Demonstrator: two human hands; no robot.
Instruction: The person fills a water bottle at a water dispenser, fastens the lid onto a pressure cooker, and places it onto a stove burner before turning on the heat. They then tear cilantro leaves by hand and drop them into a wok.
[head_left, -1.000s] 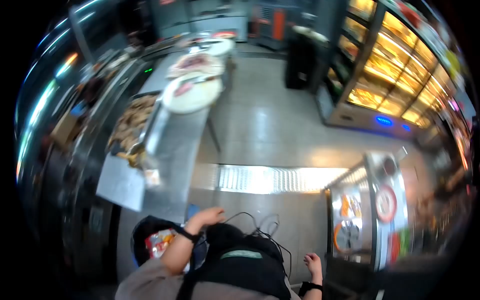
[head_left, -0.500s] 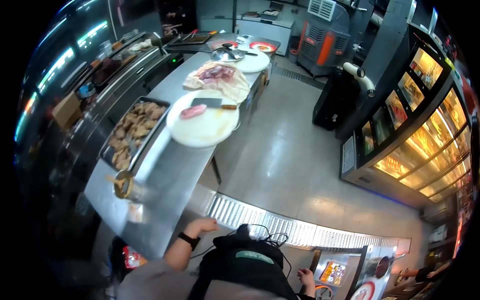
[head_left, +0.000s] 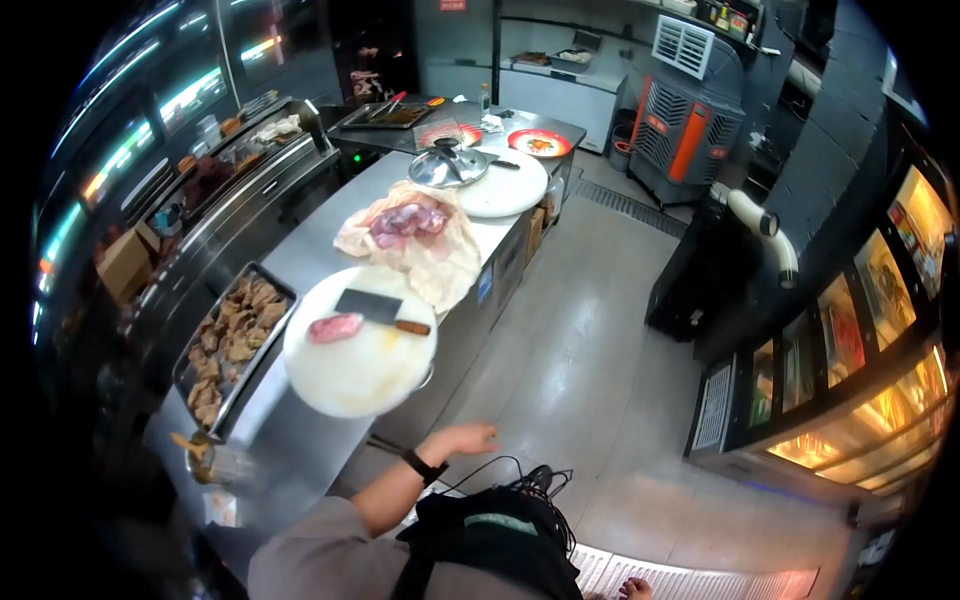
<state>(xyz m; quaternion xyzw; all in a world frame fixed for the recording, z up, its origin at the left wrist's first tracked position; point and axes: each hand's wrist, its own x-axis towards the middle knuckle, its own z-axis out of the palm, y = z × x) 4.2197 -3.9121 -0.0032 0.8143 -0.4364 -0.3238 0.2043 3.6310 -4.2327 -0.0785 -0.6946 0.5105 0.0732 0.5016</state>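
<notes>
Seen in the head view, the cleaver [head_left: 368, 306] lies flat on the near round cutting board [head_left: 350, 375], its long axis running from upper left to lower right. Blade end points to upper left; wooden handle [head_left: 412, 327] to lower right, close to the board's right rim. Pink meat piece [head_left: 335, 328] just below-left of the blade, long axis roughly left-right.

Edges: board reaches the right edge of the steel desk [head_left: 290, 450]. Tray of meat chunks [head_left: 235, 345] beside its left rim, set slantwise. Beyond the board, a pale spread sheet with raw meat [head_left: 410, 230]; farther off, a second white board [head_left: 515, 185] with a metal lid [head_left: 448, 165] at its left side. Open floor [head_left: 570, 360] to the right of the desk.

Hands: left forearm, black wristband on, slants up and right; left hand [head_left: 470, 438] over the floor side, below-right of the board and apart from it. Its fingers are loosely extended, slightly bent, nothing seen in them. Right hand [head_left: 635, 588] at the bottom frame edge, partly cut off; finger spread cannot be told.
</notes>
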